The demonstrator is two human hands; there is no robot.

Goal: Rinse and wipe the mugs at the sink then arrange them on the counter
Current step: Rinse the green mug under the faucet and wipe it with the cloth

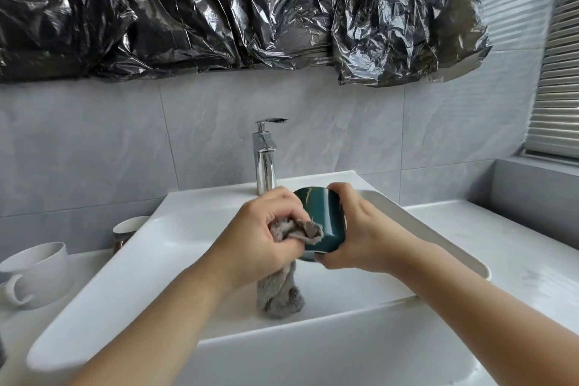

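**Fingers bunch a cloth against a green mug over the basin**

Fingers (283, 222) of the left hand (266, 235) are curled tight around a wad of grey cloth (300, 230), pressing its frayed end onto the side of the dark green mug (322, 219); the rest of the cloth hangs down from the fist toward the bottom of the sink (131, 276). The right hand (357, 229) clasps the mug from the other side, fingers over its far edge and thumb under the near edge, so the mug lies tilted on its side above the bowl. Held that way, its wall is turned toward the cloth and any drips should fall into the basin rather than on the counter (501, 247). This looks like the wiping step.

Just behind the hands stands the chrome faucet (265, 163); no water is visible running from it. Left of the sink, a white mug (37, 273) sits on the counter with its handle facing the camera, and another pale cup (128, 229) stands behind it, partly hidden by the sink's rim. Crinkled black plastic sheeting (235, 9) covers the wall above the tiles. The faucet is close to the mug's far end, so a wide turn could knock against it.
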